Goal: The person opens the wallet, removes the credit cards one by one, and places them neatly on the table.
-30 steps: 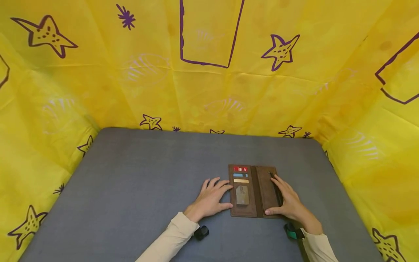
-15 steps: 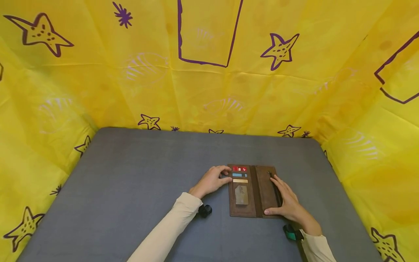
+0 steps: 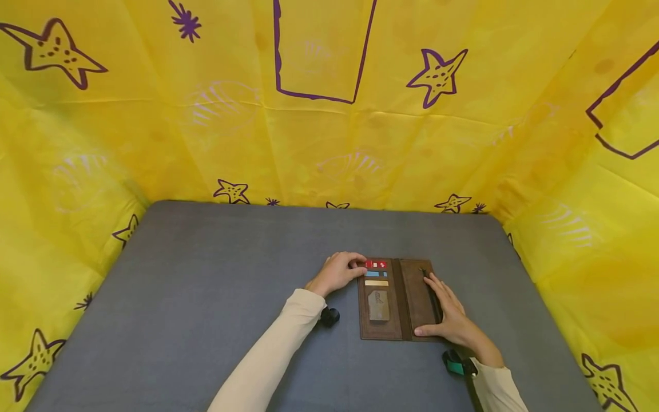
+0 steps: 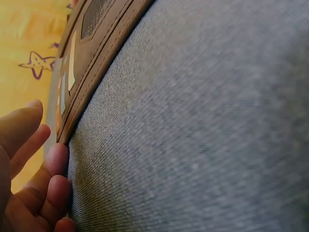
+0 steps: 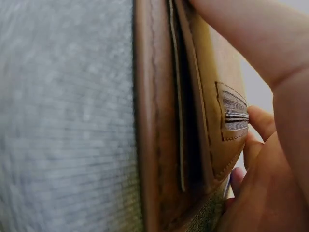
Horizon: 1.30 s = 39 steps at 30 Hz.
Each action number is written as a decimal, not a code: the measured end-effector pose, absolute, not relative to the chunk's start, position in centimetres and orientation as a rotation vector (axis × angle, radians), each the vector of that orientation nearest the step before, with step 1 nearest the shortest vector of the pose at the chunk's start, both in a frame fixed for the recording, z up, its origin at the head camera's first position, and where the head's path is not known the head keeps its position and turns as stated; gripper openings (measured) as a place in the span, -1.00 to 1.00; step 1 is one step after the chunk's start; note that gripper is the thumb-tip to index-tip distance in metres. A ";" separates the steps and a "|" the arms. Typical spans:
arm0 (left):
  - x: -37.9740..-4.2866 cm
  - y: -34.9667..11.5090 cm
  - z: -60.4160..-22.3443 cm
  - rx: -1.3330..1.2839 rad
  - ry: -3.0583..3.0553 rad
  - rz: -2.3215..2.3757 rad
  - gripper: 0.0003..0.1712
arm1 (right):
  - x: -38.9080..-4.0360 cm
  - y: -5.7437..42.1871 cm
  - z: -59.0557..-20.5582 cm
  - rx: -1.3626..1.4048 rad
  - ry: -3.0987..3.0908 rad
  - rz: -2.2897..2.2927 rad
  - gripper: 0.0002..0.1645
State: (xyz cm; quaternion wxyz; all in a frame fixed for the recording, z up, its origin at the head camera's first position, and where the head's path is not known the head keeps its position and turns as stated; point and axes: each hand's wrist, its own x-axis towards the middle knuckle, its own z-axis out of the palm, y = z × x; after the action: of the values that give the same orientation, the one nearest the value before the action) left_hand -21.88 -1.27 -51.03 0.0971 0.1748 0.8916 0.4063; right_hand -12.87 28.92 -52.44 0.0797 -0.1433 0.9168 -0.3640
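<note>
Wallet (image 3: 396, 300) between left hand (image 3: 337, 272) — half-bent at one corner — and right hand (image 3: 453, 320), spread over opposite edge (neither gripping)

The head view looks forward and down from above, far enough off to hold both far corners of the surface (image 3: 226, 252); the left wrist view skims close over it toward the far edge, sharing the wallet (image 3: 404, 300) with the head view; the right wrist view, also low and close, shares its zip (image 5: 235, 115)

Curtained-off nook, yellow starfish-print cloth (image 3: 309, 134), grey fabric-topped table (image 3: 231, 257)
</note>
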 end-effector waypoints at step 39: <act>-23.8 0.0 -50.0 0.323 2.629 1.027 -0.79 | -12.7 28.8 -52.6 -0.385 2.709 -1.129 0.41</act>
State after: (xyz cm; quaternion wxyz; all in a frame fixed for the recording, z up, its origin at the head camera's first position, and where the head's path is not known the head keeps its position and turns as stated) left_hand -23.83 -0.04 -50.04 0.1497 0.1124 0.9150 0.3575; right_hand -12.71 28.80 -52.58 0.0909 -0.1296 0.9114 -0.3798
